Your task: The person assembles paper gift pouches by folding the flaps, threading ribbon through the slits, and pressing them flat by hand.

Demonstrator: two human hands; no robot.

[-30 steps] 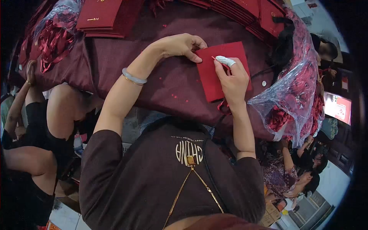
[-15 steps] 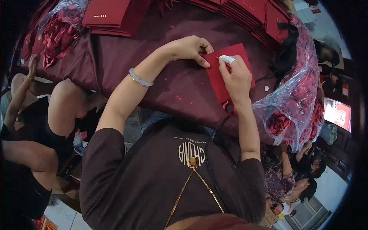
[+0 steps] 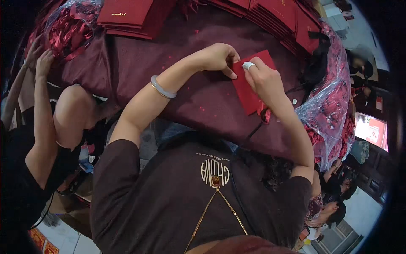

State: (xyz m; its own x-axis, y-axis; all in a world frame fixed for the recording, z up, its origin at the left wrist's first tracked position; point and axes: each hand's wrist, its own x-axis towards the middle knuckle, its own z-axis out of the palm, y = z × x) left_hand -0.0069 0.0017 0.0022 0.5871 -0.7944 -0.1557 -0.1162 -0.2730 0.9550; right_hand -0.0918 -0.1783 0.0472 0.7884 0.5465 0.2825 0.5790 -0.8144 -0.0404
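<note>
Your two hands meet one red card [image 3: 246,94] at the table's edge.
Your left hand [image 3: 226,63] is at the card's upper left corner, thumb and curled fingers touching it with a gap between them; you cannot tell from here whether they pinch it. Your right hand [image 3: 264,80] lies over the card's right side, its fingers bent in close together and one wrapped in white tape [image 3: 248,65]; whether they clamp anything is hidden. The card rests tilted on the dark red cloth [image 3: 139,63], a ribbon [image 3: 264,114] at its lower end, below your right wrist. To your right sits a clear plastic bag [image 3: 327,122] of red ribbons, just past a small white disc [image 3: 294,101]. Stacked red folders [image 3: 270,21] stand beyond your hands.
</note>
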